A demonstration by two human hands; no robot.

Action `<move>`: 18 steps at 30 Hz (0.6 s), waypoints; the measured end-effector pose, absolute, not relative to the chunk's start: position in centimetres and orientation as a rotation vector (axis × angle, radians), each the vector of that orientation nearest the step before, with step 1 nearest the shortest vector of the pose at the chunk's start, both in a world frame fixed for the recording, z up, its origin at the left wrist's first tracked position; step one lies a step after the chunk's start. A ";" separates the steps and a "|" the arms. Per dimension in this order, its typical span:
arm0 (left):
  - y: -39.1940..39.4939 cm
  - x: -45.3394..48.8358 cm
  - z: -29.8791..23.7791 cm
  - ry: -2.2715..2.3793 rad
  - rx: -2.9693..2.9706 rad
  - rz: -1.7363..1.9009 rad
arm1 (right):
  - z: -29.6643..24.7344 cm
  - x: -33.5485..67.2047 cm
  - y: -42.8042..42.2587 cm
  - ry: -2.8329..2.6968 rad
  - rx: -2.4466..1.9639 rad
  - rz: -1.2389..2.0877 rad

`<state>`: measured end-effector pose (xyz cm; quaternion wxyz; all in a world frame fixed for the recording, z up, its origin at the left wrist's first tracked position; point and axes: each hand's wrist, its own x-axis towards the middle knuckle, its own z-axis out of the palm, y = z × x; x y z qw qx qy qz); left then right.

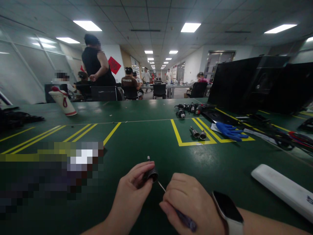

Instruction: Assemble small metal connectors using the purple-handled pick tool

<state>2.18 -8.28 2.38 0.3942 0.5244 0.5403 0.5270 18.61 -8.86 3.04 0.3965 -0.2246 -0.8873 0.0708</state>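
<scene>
My left hand (pixel 134 187) is closed around a dark, hollow metal fitting (pixel 153 175), its open end facing toward me and a narrow tip sticking out at the far side. In my right hand (pixel 189 199) is a screwdriver (pixel 185 219) with a purplish handle. Its thin shaft points at the open end of the fitting; whether the tip touches inside is hidden. Two similar metal fittings (pixel 198 133) lie farther off inside a yellow-taped rectangle. A watch is on my right wrist.
On the green table (pixel 137 143) stand a tilted white cup (pixel 64 101) and a blue glove (pixel 230 131). Several corded tools (pixel 187 108) lie at the back. A white long case (pixel 281 189) and dark boxes (pixel 244 85) are at right. People sit and stand beyond.
</scene>
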 end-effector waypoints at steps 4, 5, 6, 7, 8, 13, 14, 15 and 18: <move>-8.2 2.1 2.4 1.379 1.321 1.327 | 2.7 18.5 -8.9 -2.249 -0.566 0.047; -8.2 2.1 2.4 1.382 1.319 1.322 | 2.7 18.5 -8.9 -2.251 -0.563 0.026; -8.2 2.2 2.4 1.386 1.316 1.317 | 2.6 18.4 -8.9 -2.255 -0.559 0.007; -8.2 2.2 2.5 1.388 1.313 1.310 | 2.6 18.4 -8.9 -2.264 -0.559 -0.010; -8.2 2.3 2.5 1.389 1.310 1.304 | 2.6 18.4 -8.9 -2.275 -0.558 -0.033; -8.2 2.3 2.6 1.400 1.307 1.283 | 2.5 18.2 -9.0 -2.317 -0.510 -0.197; -8.1 2.3 2.6 1.406 1.310 1.279 | 2.4 18.2 -9.0 -2.314 -0.497 -0.213; -8.1 2.2 2.6 1.410 1.315 1.275 | 2.4 18.2 -9.0 -2.304 -0.483 -0.222; -8.1 2.2 2.5 1.410 1.321 1.272 | 2.2 18.1 -9.0 -2.268 -0.463 -0.235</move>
